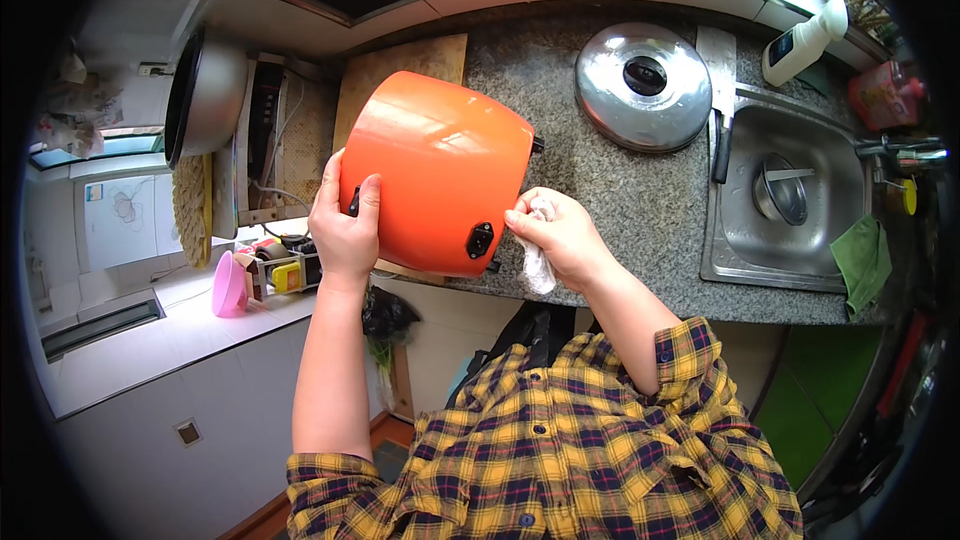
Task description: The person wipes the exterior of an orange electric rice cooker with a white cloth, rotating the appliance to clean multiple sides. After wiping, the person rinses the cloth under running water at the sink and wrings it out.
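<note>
An orange electric cooker body (pixel 450 157) lies tipped on its side over the granite counter. Its black power socket (pixel 480 240) faces me, and small black feet (pixel 538 145) show at its right end. My left hand (pixel 345 217) grips the left end around a black side handle (pixel 355 201), thumb on the orange wall. My right hand (pixel 559 240) pinches a crumpled white cloth (pixel 538 274) against the lower right edge of the body. The inside of the cooker is turned away from view.
A steel lid (pixel 643 86) rests on the granite counter (pixel 615 202) beside a cleaver (pixel 721 105). Right of it, a steel sink (pixel 825 157) holds a metal bowl (pixel 780 191); a green cloth (pixel 862 262) drapes its edge. A wooden board (pixel 409 56) lies behind the cooker. Left stands a pot (pixel 214 94).
</note>
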A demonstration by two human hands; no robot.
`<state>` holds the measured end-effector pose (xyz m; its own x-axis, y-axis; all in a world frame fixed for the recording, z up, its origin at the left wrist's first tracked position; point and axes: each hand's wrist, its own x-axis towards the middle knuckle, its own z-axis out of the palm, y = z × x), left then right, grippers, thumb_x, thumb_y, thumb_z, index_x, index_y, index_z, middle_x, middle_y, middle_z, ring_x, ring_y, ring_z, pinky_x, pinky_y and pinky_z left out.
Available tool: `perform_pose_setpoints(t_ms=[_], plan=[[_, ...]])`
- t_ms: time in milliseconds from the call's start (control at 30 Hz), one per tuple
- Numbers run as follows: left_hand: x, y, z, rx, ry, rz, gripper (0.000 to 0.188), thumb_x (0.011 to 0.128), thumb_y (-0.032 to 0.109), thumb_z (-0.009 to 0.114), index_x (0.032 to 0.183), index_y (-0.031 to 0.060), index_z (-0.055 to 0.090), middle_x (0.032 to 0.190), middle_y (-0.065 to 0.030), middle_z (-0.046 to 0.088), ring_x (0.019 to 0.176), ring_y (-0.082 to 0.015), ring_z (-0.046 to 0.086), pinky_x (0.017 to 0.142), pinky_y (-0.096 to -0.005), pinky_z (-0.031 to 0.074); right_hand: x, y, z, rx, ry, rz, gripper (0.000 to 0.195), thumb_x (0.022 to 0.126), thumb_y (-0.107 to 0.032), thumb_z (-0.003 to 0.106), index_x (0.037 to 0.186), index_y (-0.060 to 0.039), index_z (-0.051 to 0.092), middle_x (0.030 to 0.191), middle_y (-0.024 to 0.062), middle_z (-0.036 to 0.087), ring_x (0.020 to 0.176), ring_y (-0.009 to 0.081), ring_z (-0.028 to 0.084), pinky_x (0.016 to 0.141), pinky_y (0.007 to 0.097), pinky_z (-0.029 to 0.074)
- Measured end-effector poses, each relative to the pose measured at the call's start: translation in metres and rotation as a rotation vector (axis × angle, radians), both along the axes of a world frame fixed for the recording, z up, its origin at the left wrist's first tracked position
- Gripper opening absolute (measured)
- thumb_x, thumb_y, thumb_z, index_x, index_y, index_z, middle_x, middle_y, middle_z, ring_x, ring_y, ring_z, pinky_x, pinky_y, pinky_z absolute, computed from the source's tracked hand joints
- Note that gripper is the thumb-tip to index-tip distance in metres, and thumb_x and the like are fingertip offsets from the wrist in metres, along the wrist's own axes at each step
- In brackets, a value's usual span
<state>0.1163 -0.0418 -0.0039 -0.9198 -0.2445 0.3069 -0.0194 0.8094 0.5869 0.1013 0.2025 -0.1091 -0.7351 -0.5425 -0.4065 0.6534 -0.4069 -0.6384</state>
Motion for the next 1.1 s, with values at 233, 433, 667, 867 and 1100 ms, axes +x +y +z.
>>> perform_pose_setpoints(t_ms=[233,433,667,867,1100], plan=[[-0.001,0.001,0.001,-0.027,-0.020,0.008,0.042,0.092,0.018,0.070,0.128,-0.0001,0.060,0.111,-0.0194,0.070,0.104,-0.0291,0.069,0.091,-0.0367,0.053,-0.006,-0.004,0.014,0.144,0.065,0.040,0.015,0.090,-0.010,0.072,0.087,-0.0045,0.058,0.078,-0.0024,0.057,0.068,0.0054,0.050,0.062,0.0214,0.042],[-0.001,0.003,0.002,-0.057,0.009,0.017,0.044,0.091,0.020,0.071,0.129,0.0006,0.060,0.112,-0.0194,0.070,0.103,-0.0301,0.069,0.091,-0.0370,0.053,-0.010,-0.005,0.014,0.383,0.245,0.025,0.021,0.085,-0.014,0.076,0.087,-0.0022,0.059,0.077,-0.0001,0.059,0.070,0.0068,0.054,0.064,0.0269,0.048],[0.003,0.005,0.004,-0.082,0.004,0.041,0.042,0.092,0.018,0.069,0.129,-0.0011,0.059,0.113,-0.0200,0.069,0.105,-0.0297,0.068,0.092,-0.0364,0.051,-0.018,-0.006,0.021,0.437,0.170,0.071,0.026,0.084,-0.007,0.078,0.093,-0.0040,0.053,0.082,-0.0024,0.056,0.072,0.0044,0.051,0.066,0.0222,0.046],[0.008,-0.002,-0.006,-0.113,0.106,0.066,0.048,0.088,0.029,0.073,0.130,0.0091,0.060,0.105,-0.0157,0.069,0.092,-0.0320,0.069,0.080,-0.0391,0.056,-0.023,-0.022,0.053,0.656,0.359,0.054,0.036,0.081,-0.012,0.079,0.105,0.0017,0.056,0.097,0.0093,0.066,0.090,0.0150,0.063,0.082,0.0333,0.052],[0.009,-0.001,-0.005,-0.091,0.110,0.076,0.046,0.086,0.030,0.074,0.127,0.0131,0.062,0.097,-0.0130,0.069,0.083,-0.0316,0.070,0.071,-0.0394,0.057,-0.024,-0.019,0.053,0.718,0.345,0.126,0.046,0.077,-0.011,0.080,0.112,0.0072,0.055,0.100,0.0161,0.069,0.093,0.0220,0.068,0.084,0.0348,0.054]])
